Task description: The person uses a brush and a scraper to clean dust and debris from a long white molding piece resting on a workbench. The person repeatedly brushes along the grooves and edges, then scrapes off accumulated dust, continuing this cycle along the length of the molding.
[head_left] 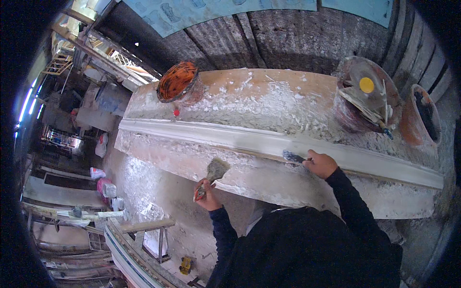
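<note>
A long white plaster moulding [216, 136] lies lengthwise across a plaster-smeared bench [177, 156]. My right hand [321, 164] is closed round a small dark-handled tool [293, 156] with a bluish-white tip. That tip rests at the near side of the moulding; whether it is bristle or blade, I cannot tell. In my left hand [206, 194] is a putty knife [218, 169] with a broad, grey, plaster-caked blade and a reddish handle. It is held over the near edge of the bench, apart from the moulding.
On the bench's far side stand an orange bucket [177, 81] and a larger plaster-covered tub [353, 113] with tools across it. Another reddish bucket [420, 120] is at the far right. A small red object [176, 113] lies near the orange bucket. Wooden framing [146, 225] stands lower left.
</note>
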A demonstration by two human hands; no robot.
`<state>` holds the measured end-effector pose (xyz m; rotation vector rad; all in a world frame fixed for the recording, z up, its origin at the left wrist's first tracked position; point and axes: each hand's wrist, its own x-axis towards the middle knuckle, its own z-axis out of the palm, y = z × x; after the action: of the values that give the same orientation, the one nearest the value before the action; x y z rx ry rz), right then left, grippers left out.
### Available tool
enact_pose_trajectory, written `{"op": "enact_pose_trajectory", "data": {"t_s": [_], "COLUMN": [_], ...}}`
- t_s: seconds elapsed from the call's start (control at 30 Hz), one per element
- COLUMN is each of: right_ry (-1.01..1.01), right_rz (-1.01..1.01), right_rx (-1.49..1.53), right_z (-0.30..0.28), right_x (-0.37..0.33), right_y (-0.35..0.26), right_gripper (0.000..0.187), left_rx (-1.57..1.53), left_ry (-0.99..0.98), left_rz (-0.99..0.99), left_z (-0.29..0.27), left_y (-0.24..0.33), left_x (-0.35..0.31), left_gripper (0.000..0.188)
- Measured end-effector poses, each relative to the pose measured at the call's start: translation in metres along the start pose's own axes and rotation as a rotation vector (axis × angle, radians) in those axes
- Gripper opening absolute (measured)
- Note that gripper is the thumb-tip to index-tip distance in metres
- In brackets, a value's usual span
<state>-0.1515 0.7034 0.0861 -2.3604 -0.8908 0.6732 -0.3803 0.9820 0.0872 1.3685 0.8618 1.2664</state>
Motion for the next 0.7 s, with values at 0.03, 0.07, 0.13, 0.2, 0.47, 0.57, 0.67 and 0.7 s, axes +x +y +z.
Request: {"op": "enact_pose_trajectory", "data": {"t_s": [0.03,0.07,0.13,0.2,0.47,0.57,0.67,0.7], "right_ry": [0.002,0.001,-0.009,-0.007,0.012,0.01,-0.002,0.029], "right_rz": [-0.018,-0.039,-0.042,-0.078,-0.169,-0.212,-0.185,-0.179], "right_rx": [-0.03,-0.059,-0.101,-0.13,-0.118,-0.131,-0.108,-0.038], "right_z": [0.007,0.013,0.021,0.036,0.111,0.129,0.106,0.092], "right_x": [0.011,0.021,0.041,0.066,0.176,0.212,0.211,0.197], "right_y": [-0.012,-0.027,-0.064,-0.099,-0.24,-0.254,-0.243,-0.239], "right_gripper": [0.03,0.03,0.03,0.029,0.029,0.031,0.03,0.029], "left_rx": [0.0,0.017,0.038,0.041,0.063,0.057,0.022,0.012], "left_ry": [0.048,0.057,0.072,0.054,-0.057,-0.098,-0.174,-0.202], "left_rz": [-0.006,0.027,0.097,0.095,-0.001,-0.073,-0.144,-0.167], "left_z": [-0.006,-0.014,-0.027,-0.042,-0.071,-0.086,-0.093,-0.095], "left_y": [0.001,0.0,-0.009,-0.017,-0.03,-0.036,-0.04,-0.041], "left_x": [0.007,0.014,0.029,0.042,0.126,0.162,0.194,0.202], "left_gripper": [0.019,0.019,0.019,0.019,0.019,0.019,0.019,0.018]}}
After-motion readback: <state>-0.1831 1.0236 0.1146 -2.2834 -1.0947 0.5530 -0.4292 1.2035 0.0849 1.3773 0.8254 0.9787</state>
